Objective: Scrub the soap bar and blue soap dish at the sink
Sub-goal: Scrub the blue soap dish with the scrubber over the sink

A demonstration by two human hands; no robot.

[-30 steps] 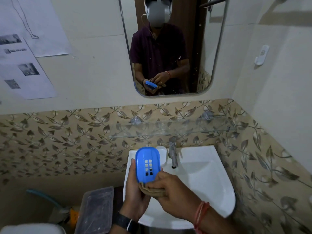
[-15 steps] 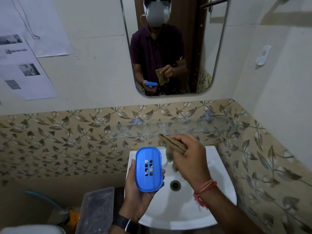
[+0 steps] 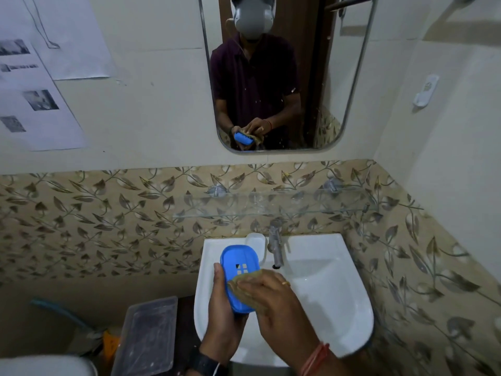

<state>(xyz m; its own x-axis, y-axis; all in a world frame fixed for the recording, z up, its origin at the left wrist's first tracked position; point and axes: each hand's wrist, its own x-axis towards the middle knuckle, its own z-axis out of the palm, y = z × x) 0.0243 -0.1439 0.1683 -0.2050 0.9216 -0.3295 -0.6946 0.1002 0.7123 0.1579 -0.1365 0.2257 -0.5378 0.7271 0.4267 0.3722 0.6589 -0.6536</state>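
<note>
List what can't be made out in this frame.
- Head view: lower part of the blue soap dish is covered by the cloth and right hand.
- Sink drain: hidden behind the hands.
- Soap bar: the pale shape by the tap is too indistinct to confirm.
- Left hand: its fingertips are behind the dish.
- Wall papers: print is too small and blurred.

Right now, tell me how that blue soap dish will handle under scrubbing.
The blue soap dish looks like thin moulded plastic, so probably light and stiff. The left hand grips only its edges, so it may slip if wet. The right hand presses the cloth onto it.
</note>
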